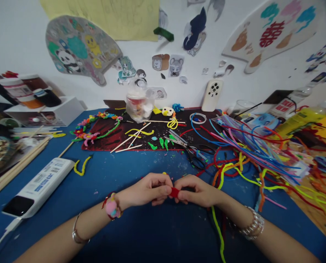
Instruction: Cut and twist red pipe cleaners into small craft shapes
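Over the near middle of the blue table, my left hand (159, 188) and my right hand (197, 190) meet with fingertips pinched. Between them they grip a small red pipe cleaner piece (174, 192), mostly covered by the fingers, so its full shape is hidden. A speck of yellow shows behind my left fingers. Just beyond my right hand lie black-handled scissors (196, 157), blades pointing to the far left. Several small green leaf-shaped pieces (161, 143) rest near the blades. A long yellow-green pipe cleaner (218, 230) passes under my right wrist.
Loose pipe cleaners (250, 146) in many colours heap at the right. On the dark mat (110, 140) are thin wooden sticks (132, 137) and a colourful flower garland (90, 133). A white power bank (39, 186) with a cable lies left. A phone (212, 95) leans against the wall.
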A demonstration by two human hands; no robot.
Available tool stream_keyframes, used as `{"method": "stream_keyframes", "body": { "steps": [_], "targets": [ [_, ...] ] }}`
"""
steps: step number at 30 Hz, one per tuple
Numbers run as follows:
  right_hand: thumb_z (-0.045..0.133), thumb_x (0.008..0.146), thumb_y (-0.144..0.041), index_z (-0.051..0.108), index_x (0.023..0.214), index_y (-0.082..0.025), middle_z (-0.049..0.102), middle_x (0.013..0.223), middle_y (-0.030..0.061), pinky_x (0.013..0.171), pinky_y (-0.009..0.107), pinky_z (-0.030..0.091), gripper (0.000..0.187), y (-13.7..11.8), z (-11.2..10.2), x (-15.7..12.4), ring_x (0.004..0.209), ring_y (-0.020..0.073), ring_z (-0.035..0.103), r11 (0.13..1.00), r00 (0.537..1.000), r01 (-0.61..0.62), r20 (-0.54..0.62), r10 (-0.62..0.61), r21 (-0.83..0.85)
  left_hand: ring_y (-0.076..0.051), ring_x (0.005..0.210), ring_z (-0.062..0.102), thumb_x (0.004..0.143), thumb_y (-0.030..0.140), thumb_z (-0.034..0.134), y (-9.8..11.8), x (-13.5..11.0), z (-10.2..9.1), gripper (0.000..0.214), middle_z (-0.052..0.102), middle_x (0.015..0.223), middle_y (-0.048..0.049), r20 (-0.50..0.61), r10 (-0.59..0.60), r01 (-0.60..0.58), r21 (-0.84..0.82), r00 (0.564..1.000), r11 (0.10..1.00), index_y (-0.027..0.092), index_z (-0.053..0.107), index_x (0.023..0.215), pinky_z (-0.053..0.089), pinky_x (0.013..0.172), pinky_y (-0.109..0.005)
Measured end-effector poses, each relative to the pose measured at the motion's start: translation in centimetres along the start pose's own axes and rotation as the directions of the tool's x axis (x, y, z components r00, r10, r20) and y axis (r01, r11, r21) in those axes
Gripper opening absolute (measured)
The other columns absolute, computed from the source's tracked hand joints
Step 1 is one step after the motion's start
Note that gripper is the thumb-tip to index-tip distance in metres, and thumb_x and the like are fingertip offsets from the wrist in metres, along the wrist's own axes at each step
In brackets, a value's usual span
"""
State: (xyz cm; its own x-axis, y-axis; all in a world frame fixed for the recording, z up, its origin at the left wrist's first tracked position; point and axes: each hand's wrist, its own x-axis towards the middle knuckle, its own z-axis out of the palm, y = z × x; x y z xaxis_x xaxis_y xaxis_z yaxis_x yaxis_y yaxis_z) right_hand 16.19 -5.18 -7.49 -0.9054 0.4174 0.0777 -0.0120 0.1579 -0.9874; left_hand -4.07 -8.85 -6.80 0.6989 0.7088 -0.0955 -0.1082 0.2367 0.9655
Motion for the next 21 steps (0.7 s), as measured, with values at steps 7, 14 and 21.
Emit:
{"method": "stream_keyframes", "body": {
  "steps": [7,14,21],
  "targets": [
    [0.048,0.087,-0.035,0.063,0.081,-0.010,0.050,0.062,-0.0010,0.051,0.018,0.036,0.030,0.31,-0.37,-0.16,0.054,0.0068,0.045,0.999,0.999,0.022,-0.037,-0.023,-0.023,-0.006,0.044,0.041,0.083,0.034,0.052,-0.04,0.17,0.00,0.022,0.044,0.055,0.0045,-0.004,-0.003,0.003,-0.069,1.000,0.998,0.013,0.051,0.078,0.031,0.043,-0.018],
    [0.047,0.087,-0.035,0.062,0.084,-0.010,0.049,0.060,-0.0020,0.052,0.018,0.036,0.029,0.03,-0.29,-0.19,0.055,0.0073,0.045,0.994,0.994,-0.029,-0.106,0.018,-0.101,-0.006,0.049,0.040,0.082,0.030,0.054,0.37,0.33,-0.69,0.019,0.051,0.062,0.0008,-0.126,0.007,-0.004,0.024,0.992,1.000,0.012,0.055,0.085,0.027,0.046,-0.019],
    [0.048,0.087,-0.034,0.061,0.082,-0.010,0.050,0.060,-0.0021,0.054,0.018,0.036,0.028,-0.20,-0.12,0.06,0.056,0.0075,0.045,0.985,0.989,-0.065,-0.144,0.042,-0.158,-0.005,0.049,0.039,0.078,0.028,0.057,0.17,0.41,-0.81,0.017,0.052,0.066,0.0000,-0.140,-0.022,0.018,-0.027,0.990,0.999,0.012,0.054,0.082,0.026,0.048,-0.020]
  ]
}}
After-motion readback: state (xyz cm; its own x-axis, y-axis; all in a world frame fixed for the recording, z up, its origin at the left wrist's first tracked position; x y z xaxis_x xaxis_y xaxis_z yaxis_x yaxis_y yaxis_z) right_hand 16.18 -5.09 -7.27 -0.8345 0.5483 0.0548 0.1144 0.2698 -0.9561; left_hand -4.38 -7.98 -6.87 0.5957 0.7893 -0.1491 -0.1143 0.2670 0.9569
